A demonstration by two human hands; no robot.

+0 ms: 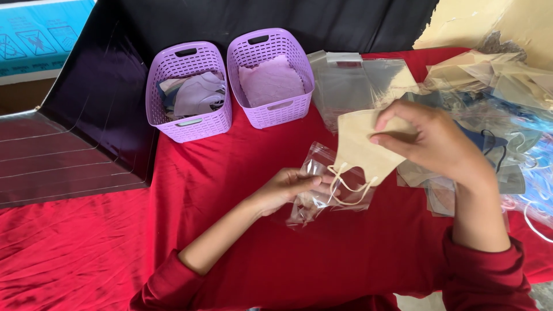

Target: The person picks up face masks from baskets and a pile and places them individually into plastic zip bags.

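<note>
Over the red cloth (230, 173), the right hand (438, 144) is pinching a beige mask (360, 147), its loops just entering the clear bag (314, 196) the left hand (288, 187) is gripping.

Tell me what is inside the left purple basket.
The left purple basket holds a loose pile of folded masks in grey, lilac and dark blue. Whatever lies under the top pieces is covered.

A table draped in red cloth (242, 242) carries two lilac baskets (189, 92) (271, 78) at eleven to twelve o'clock, clear plastic sleeves (351, 80) at one, and a heap of packaged masks (495, 115) at three.
</note>
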